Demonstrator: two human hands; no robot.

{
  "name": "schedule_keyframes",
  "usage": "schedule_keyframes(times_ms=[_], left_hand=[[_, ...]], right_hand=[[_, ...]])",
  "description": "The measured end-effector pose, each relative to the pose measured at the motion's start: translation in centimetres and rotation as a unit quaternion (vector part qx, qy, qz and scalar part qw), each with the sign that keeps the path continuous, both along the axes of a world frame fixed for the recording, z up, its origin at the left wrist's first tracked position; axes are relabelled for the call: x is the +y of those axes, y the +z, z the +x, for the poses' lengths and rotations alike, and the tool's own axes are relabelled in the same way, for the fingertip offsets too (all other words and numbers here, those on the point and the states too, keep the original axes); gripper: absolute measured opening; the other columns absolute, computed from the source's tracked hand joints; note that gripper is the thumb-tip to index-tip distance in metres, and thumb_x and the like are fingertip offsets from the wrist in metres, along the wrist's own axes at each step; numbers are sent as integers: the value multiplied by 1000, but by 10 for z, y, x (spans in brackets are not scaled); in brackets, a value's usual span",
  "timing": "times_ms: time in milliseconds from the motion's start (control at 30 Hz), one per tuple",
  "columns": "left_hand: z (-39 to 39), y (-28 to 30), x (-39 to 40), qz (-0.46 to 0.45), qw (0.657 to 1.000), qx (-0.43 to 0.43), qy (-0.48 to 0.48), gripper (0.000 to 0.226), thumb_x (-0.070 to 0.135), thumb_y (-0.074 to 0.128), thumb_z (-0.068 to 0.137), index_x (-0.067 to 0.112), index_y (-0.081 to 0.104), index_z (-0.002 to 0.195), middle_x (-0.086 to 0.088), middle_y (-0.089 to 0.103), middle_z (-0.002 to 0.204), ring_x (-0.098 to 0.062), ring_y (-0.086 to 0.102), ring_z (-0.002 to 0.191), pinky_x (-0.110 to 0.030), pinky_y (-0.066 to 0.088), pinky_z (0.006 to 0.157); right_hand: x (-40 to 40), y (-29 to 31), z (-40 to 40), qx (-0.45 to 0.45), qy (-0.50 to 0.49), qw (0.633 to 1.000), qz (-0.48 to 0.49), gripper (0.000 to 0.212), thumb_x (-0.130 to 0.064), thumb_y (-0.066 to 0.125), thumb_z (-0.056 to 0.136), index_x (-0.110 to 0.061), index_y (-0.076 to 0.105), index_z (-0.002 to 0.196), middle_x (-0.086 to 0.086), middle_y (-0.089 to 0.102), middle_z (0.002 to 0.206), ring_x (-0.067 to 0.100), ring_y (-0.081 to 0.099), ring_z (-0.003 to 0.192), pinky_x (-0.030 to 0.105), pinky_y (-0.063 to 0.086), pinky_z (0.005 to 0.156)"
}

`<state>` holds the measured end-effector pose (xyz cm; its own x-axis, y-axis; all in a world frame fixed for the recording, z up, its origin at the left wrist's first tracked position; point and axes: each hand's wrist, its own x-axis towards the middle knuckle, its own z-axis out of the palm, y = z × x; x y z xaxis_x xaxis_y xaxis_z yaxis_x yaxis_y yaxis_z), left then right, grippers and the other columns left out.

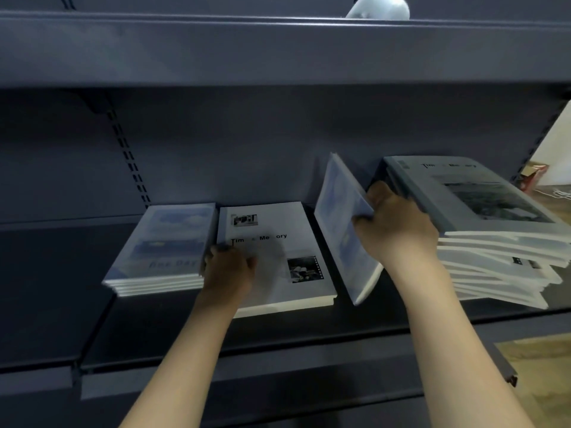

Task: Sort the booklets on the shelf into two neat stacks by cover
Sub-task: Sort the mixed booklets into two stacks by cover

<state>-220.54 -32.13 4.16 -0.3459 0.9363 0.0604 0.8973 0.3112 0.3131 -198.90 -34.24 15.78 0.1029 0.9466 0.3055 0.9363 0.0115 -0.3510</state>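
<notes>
While right hand (397, 223) grips blue booklet (343, 230) (tilted); shelf (278, 332) holds stacks.

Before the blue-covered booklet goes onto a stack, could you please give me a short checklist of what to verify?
1. Right hand grips the blue booklet: ok, held tilted on edge.
2. Its cover matches the "One Day" stack: ok, both blue.
3. "One Day" stack squared: ok, edges roughly aligned.
4. Path to it free: not ok, left hand sits at its right edge, over the "Time & Memory" stack.
5. Unsorted pile stable: not ok, lower booklets are fanned out.
</notes>
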Motion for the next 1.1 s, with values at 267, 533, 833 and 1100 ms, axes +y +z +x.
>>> schedule_keyframes(times_ms=[267,533,833,1100], left_hand=[[-1,21,-10,64,996,21,-58,42,35,40,97,0,56,112,-18,60,113,-30,53,110,-35,41,94],[-44,63,-44,135,991,-15,6,30,28,36,99,11,58,88,-2,58,83,-13,45,69,-27,34,61],[-109,67,-75,132,976,-66,159,25,28,36,96,14,51,82,-5,51,75,-25,46,68,-28,34,57],[-138,61,-83,224,957,-72,169,24,24,43,94,11,56,79,-7,54,71,-30,53,69,-30,39,59]], right_hand=[[-5,14,-10,93,27,995,10,21,-23,52,89,-19,49,110,2,52,80,26,46,69,29,38,62],[7,6,-66,287,135,948,-12,14,-23,59,85,-14,52,94,3,62,85,25,62,81,41,52,76],[29,-38,-184,525,171,827,-102,18,-21,58,91,-18,45,78,-2,51,73,14,50,68,24,38,57],[40,-75,-234,441,180,860,-184,13,-19,44,97,-8,50,97,-1,52,77,23,55,75,23,36,51]])
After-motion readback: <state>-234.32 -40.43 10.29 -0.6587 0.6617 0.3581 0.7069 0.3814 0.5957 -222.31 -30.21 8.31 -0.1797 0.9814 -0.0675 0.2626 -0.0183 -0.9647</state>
